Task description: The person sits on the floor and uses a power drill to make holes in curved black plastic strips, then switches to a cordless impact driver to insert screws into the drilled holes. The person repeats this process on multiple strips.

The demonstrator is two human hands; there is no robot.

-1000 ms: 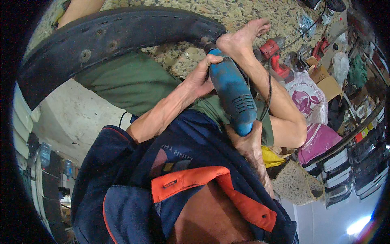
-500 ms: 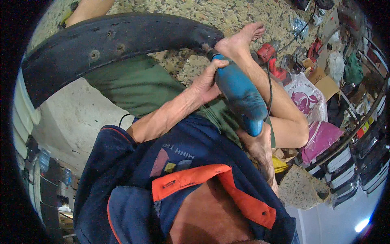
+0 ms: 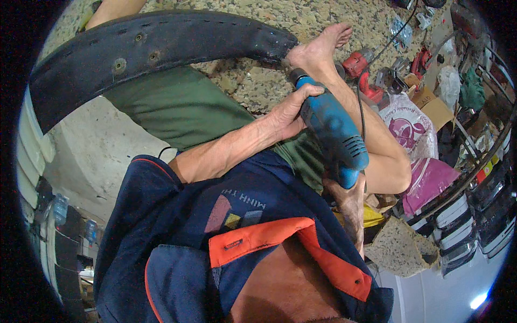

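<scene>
A blue power drill (image 3: pixel 335 129) with a dark chuck (image 3: pixel 297 76) lies across my lap, its front pointing up and left. My left hand (image 3: pixel 297 110) is wrapped round the drill's front part, thumb on top. At the drill's rear end is my right hand (image 3: pixel 346 198), gripping the handle; its fingers are mostly hidden under the drill. A long curved black piece (image 3: pixel 183 43), with several round holes and small slits along its edge, arcs over the floor in front of me. Its right end is by my bare foot (image 3: pixel 320 48), slightly apart from the chuck.
Right of my leg lie red power tools (image 3: pixel 363 78), a white plastic bag (image 3: pixel 406 124), a cardboard box (image 3: pixel 432 107) and a magenta packet (image 3: pixel 431 183). A speckled block (image 3: pixel 401 246) stands nearer. A cord (image 3: pixel 360 105) runs past my leg. A pale panel (image 3: pixel 89 153) is on the left.
Both hands have drawn the drill back and to the right, so its front has come away from the end of the black piece. The drill has also rolled a little, showing its side vents.
</scene>
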